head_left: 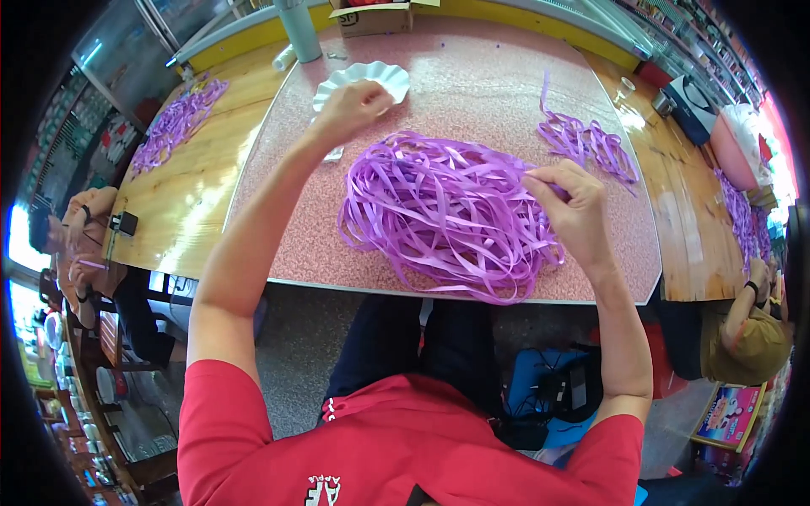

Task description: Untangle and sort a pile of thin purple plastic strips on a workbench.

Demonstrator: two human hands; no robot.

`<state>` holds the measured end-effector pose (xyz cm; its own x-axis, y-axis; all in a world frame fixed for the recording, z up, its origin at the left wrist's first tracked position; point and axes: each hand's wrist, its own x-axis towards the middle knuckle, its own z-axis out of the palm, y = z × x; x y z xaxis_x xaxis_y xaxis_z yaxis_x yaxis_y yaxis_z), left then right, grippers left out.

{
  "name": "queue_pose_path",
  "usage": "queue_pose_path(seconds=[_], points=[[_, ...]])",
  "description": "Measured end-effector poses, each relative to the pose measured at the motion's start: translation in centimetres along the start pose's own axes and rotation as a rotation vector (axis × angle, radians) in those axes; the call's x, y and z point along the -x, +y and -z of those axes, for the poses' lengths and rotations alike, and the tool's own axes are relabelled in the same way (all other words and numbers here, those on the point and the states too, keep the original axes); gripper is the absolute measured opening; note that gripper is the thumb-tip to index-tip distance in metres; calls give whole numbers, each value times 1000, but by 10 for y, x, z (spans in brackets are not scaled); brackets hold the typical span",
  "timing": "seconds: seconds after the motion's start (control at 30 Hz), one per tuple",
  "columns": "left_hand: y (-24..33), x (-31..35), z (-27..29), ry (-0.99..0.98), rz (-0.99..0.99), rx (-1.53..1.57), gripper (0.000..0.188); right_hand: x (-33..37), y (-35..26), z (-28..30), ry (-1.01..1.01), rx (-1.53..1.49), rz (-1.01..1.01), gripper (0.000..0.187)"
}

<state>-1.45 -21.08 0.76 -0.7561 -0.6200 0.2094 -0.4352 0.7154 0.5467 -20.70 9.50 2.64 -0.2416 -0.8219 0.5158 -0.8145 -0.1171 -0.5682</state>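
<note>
A large loose heap of shiny purple ribbon lies on the pink speckled tabletop in front of me. At its right edge, my right hand is closed in a pinch on a strand of the ribbon. Further off to the left, my left hand is over the near rim of a white dish with a wavy edge. Its fingers are curled together, and whatever they may hold is hidden. The inside of the dish is mostly covered by that hand.
A smaller bunch of purple ribbon lies at the right. Behind the dish stand a pale green bottle and a cardboard box. More ribbon is on the wooden table at left. People sit at both sides.
</note>
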Motion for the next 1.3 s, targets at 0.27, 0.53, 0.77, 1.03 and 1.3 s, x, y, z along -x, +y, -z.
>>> queue_pose_path(seconds=[0.27, 0.53, 0.77, 1.03, 1.3], points=[[-50, -7, -5, -129, 145, -495, 59, 16, 21, 13, 54, -134, -199, 9], [85, 67, -9, -288, -322, 802, 30, 17, -9, 12, -24, -166, -17, 10], [139, 113, -50, -240, -229, 687, 47, 30, -33, 16, -44, 5, 183, 17], [137, 132, -60, -247, -175, 830, 32, 43, -28, 22, -41, 63, 159, 16], [149, 142, -56, -194, -220, 589, 17, 41, -50, 9, -332, -747, -602, 19]])
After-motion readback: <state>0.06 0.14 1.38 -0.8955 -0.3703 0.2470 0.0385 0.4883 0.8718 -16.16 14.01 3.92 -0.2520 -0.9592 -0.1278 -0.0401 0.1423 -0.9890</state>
